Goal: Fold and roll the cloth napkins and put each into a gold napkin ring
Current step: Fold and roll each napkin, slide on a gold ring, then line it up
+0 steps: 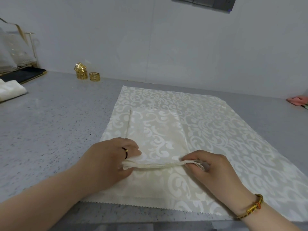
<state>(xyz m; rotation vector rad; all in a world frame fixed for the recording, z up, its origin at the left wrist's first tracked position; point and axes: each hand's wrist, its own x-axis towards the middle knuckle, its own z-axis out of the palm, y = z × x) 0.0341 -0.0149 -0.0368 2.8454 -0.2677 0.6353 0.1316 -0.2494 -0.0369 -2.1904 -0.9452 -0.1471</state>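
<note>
Here, two hands [115, 157] [210, 165] on one napkin [158, 130]; three gold rings [80, 66] [81, 75] [94, 76].

A large cloth [225, 130] lies on the counter [50, 130], in the middle and toward the right. On it, nearer its left side, lies the folded napkin [156, 134]. The left hand [111, 157] and the right hand [211, 165] hold its near edge, one at each end. Behind on the left, near the wall [166, 39], stand three napkin rings [82, 75]. One rests tilted on another, and the third is just right of them. At the far left a tray [25, 75] bears what seems to be a rack [20, 52], and before it lies a folded cloth [10, 90]. Another cloth [298, 100] lies at the far right.
</note>
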